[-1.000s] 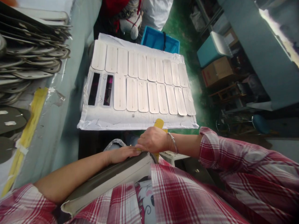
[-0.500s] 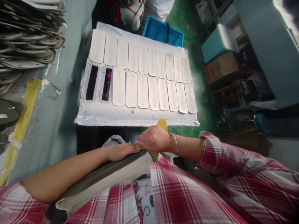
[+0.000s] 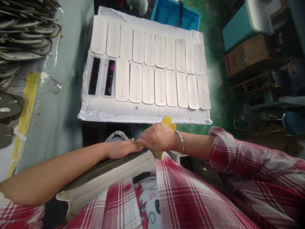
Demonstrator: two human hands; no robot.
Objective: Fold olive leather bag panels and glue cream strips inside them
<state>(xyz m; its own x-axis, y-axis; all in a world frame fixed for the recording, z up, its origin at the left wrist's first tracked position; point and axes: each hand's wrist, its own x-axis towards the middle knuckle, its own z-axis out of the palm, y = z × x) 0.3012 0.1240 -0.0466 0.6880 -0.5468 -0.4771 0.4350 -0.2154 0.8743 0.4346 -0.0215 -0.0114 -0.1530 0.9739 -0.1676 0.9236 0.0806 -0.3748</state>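
A dark olive, leather-like piece (image 3: 95,170) with a pale, stitched underside (image 3: 111,176) lies across my lap, perhaps a bag part. My left hand (image 3: 121,149) rests along its upper edge, fingers together and straight, gripping near the right end; the thumb is mostly hidden. Closed in a fist, my right hand (image 3: 158,136) holds a yellow-handled tool (image 3: 167,120). Yellow shows above and below the fist, but the working end is hidden, so its kind cannot be told. My right knuckles touch the left fingertips. A small yellow bit appears between them.
Ahead stands a white-covered board (image 3: 107,111) with two rows of pale rounded strips (image 3: 122,79) and two dark slots. Stacked dark pieces (image 3: 26,38) lie on the left table (image 3: 69,63). A blue crate (image 3: 166,12) sits behind; cardboard boxes (image 3: 252,52) are at right.
The view has tilted down and shifted slightly, so the board sits higher in the picture. Both hands keep nearly the same place and hold on the dark piece and the yellow tool.
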